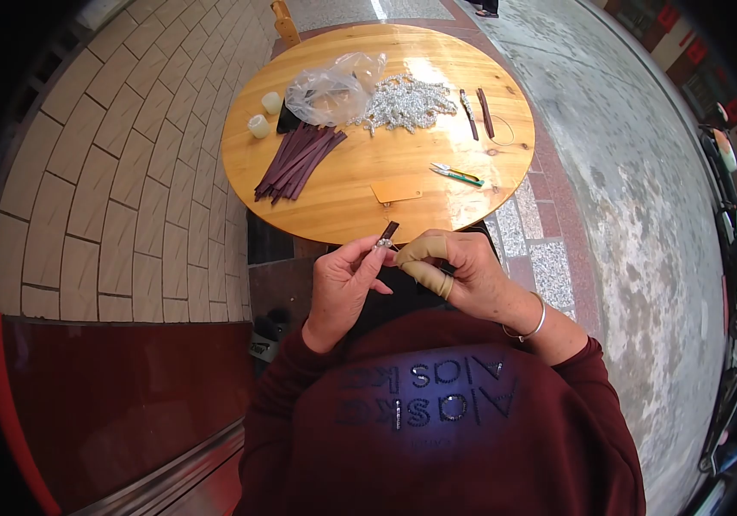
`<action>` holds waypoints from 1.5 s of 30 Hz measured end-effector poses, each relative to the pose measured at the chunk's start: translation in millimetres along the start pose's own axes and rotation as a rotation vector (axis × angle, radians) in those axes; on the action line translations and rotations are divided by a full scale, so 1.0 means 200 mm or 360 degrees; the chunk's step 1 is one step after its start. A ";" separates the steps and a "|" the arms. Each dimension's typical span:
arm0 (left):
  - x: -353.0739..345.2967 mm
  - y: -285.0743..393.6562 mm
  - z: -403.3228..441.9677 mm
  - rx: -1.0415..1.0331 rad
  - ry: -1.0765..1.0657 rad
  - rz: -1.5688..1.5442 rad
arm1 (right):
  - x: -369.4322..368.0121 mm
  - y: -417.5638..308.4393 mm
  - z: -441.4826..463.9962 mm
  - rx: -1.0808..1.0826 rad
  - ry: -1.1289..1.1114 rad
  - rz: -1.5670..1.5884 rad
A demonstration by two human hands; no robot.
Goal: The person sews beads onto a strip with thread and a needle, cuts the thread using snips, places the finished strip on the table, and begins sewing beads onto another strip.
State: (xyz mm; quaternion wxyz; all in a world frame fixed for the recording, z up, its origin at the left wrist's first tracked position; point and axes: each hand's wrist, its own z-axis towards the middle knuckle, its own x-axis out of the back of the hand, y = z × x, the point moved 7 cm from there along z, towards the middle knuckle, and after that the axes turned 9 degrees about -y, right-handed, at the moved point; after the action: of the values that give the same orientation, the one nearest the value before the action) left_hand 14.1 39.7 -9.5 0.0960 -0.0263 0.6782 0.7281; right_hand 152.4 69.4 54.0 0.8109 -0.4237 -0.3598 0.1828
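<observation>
Looking down from the head view, I see the dark beaded strip (pixel 387 234) pinched upright between the thumb and fingers of the left hand (pixel 344 279), just off the near edge of the round wooden table (pixel 334 215). The right hand (pixel 467 275) is close beside it, its tan-covered thumb and index finger drawn together at the tips; I cannot tell whether they grip anything.

Just beyond the strip, an orange card (pixel 396 191) lies on the tabletop, with green-handled thread snips (pixel 457 175) to its right. Farther right are a bead-decorated strip (pixel 469 114), a plain maroon strip (pixel 485 113) and a thin loop of thread (pixel 512 131). A heap of silvery beads (pixel 407 103) touches a clear plastic bag (pixel 330 89), which partly hides a black object (pixel 287 119). On the left I have a maroon strip bundle (pixel 300 162) and two pale cylinders (pixel 258 126).
</observation>
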 end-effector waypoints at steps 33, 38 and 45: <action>-0.04 0.08 0.04 -0.0084 0.0023 0.0025 | 0.03 -0.03 0.05 0.0300 0.0242 -0.0561; -0.03 0.08 0.04 -0.0073 0.0064 0.0011 | 0.05 -0.03 0.05 0.0262 0.0256 -0.0452; 0.00 0.07 0.04 -0.0086 0.0114 0.0033 | 0.09 0.01 0.00 0.0089 0.0396 -0.0353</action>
State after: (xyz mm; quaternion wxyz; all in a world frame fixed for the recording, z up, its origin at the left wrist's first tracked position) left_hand 12.8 45.9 5.3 0.0634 -0.0479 0.6614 0.7458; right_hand 165.1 81.3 60.8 0.8759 -0.3780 -0.2960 0.0483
